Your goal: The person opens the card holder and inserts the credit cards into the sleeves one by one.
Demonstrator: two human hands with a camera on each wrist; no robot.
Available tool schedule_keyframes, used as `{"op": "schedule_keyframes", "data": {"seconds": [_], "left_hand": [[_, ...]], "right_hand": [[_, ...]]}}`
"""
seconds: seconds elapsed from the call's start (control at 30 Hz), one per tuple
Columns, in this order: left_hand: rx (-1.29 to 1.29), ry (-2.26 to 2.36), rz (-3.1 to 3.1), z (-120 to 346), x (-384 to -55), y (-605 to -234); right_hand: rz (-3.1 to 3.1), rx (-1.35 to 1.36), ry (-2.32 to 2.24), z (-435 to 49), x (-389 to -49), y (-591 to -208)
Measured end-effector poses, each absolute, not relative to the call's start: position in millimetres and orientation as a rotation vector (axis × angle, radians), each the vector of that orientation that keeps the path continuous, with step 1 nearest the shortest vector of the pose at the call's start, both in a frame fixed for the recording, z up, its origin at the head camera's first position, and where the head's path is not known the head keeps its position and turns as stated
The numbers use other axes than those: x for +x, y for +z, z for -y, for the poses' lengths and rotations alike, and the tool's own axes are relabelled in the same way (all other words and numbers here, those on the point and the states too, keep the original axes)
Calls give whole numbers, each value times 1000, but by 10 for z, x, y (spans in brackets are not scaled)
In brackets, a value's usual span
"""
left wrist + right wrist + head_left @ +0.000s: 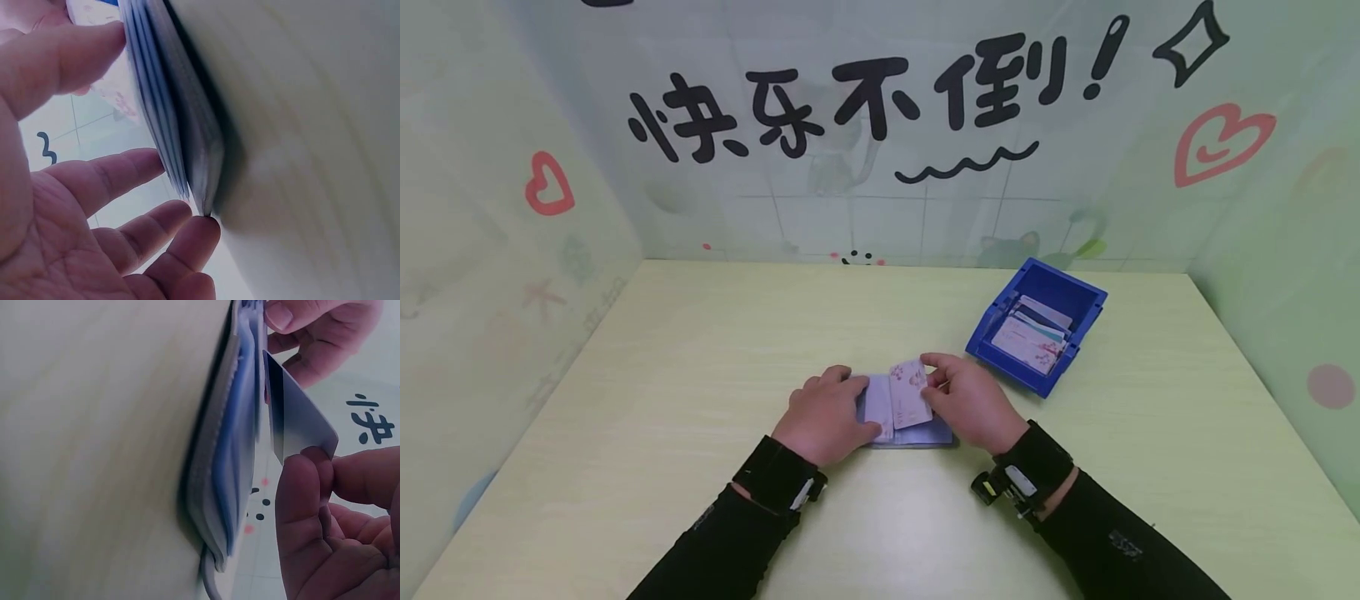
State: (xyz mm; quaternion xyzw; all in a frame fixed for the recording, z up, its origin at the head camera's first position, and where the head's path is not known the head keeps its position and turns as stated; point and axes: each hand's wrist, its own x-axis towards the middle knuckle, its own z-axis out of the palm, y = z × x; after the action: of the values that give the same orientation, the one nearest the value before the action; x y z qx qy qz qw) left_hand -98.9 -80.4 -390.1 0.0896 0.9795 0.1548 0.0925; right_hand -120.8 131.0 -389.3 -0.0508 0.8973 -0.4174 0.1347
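An opened card holder (923, 435) with clear sleeve pages lies on the table in front of me. My left hand (826, 417) holds its left side, the thumb on the sleeves and the other fingertips along the edge. In the left wrist view the stacked sleeves (150, 94) show close to the left thumb. My right hand (973, 402) pinches a pink-flowered card (910, 392) between thumb and fingers, tilted above the right page. The right wrist view shows this card (303, 419) apart from the lower sleeves; whether its far end touches a pocket I cannot tell.
A blue plastic box (1060, 287) stands at the back right, turned at an angle, with several printed cards (1028, 343) inside. The pale wooden table (715, 350) reaches to printed cloth walls at the back and both sides.
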Motion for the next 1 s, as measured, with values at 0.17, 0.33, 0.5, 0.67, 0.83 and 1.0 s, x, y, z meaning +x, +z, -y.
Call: {"op": "schedule_keyframes", "data": {"seconds": [0.17,0.33,0.5,0.67,0.83,1.0], "left_hand": [[265,464,-2904,795,-984,-3892],[274,458,-2906,795,-983,-3898],[299,462,-2905,794,-979,-3915],[310,457,-2903,785,-976,-3909],[312,454,-2896,774,-976,-3888],[314,456,-2888,771,-975,-3884]], "right_hand": [[-2623,-149,-1184,-1290,-1193,-3906],[-2633,-149,-1200,-1288,-1185,-3913],[-2642,-145,-1215,-1290,-1189,-3915],[-2672,-111,-1180,-1289,-1200,-3901],[-2681,-97,-1157,-1271,-1188,-3895],[-2705,-125,-1123,-1270,-1168,-3882]]}}
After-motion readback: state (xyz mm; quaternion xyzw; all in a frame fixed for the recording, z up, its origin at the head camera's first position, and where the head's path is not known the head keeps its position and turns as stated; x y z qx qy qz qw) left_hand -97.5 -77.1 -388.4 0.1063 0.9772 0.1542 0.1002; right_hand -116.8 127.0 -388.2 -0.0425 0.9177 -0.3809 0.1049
